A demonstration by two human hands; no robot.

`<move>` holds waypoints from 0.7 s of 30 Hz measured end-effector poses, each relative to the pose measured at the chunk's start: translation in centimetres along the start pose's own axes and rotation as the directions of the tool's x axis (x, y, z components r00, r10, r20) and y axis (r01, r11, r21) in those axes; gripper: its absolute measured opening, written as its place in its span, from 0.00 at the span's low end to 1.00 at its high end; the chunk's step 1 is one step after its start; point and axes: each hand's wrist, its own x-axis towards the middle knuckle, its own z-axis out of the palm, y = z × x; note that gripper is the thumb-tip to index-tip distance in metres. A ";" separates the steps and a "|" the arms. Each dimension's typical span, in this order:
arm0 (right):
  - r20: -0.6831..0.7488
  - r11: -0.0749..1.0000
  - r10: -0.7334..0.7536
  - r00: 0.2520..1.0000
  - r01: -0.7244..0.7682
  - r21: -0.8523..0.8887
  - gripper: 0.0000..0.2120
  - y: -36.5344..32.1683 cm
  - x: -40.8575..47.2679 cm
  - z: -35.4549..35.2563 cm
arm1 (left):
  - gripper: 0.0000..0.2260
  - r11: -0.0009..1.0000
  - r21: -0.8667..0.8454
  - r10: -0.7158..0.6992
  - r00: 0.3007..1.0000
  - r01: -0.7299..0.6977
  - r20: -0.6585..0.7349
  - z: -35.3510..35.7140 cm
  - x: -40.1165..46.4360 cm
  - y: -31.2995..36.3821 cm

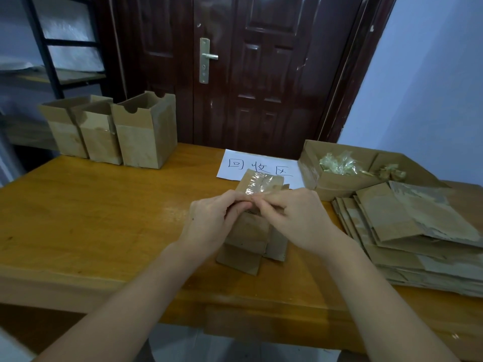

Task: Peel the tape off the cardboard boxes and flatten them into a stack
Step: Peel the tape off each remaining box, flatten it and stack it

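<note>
I am working at mid-table, my left hand (209, 218) and right hand (292, 218) both pinching the tape (258, 185) atop a small cardboard box (251, 231). I am judging the peeling step underway; next, pulling the strip free.

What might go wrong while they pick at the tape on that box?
Both hands, left hand and right hand, pinch at the clear tape on the box; it may tear into strips or rip the cardboard. The flattened stack overhangs unevenly and may slide.
</note>
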 end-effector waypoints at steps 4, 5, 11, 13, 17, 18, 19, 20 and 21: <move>-0.079 0.995 -0.027 0.997 0.020 -0.097 0.11 -0.2 0.5 0.8 | 0.25 0.942 -0.171 -0.250 0.943 0.289 0.219 -0.2 -1.0 1.1; -0.121 0.996 -0.022 0.992 0.011 -0.089 0.09 -0.2 0.5 1.0 | 0.30 0.936 -0.144 -0.283 0.930 0.322 0.236 0.1 -1.4 1.5; -0.236 0.997 -0.077 0.969 0.067 -0.048 0.06 0.3 0.7 1.4 | 0.48 0.946 0.154 -0.312 0.932 0.286 0.187 1.8 -2.5 2.4; -0.165 0.987 -0.150 0.975 0.138 -0.078 0.07 0.3 0.9 1.3 | 0.43 0.962 0.174 -0.240 0.956 0.211 0.171 1.7 -2.6 2.0; -0.044 0.990 -0.075 0.996 0.080 0.117 0.09 0.1 1.5 1.3 | 0.30 0.967 0.228 -0.157 0.968 0.111 0.195 1.6 -1.9 1.6; -0.032 0.985 -0.025 0.999 0.030 0.172 0.08 0.1 1.8 1.4 | 0.29 0.963 0.250 -0.151 0.968 0.099 0.199 1.6 -1.8 1.5; -0.034 0.973 0.039 0.999 -0.030 0.229 0.07 0.2 2.1 1.5 | 0.29 0.958 0.274 -0.147 0.969 0.089 0.200 1.6 -1.7 1.5; -0.031 0.948 0.115 0.993 -0.101 0.301 0.05 0.4 2.4 1.6 | 0.29 0.952 0.296 -0.145 0.970 0.082 0.197 1.6 -1.8 1.5; -0.020 0.919 0.190 0.982 -0.171 0.355 0.06 0.5 2.7 1.6 | 0.29 0.946 0.315 -0.145 0.971 0.079 0.190 1.5 -1.9 1.5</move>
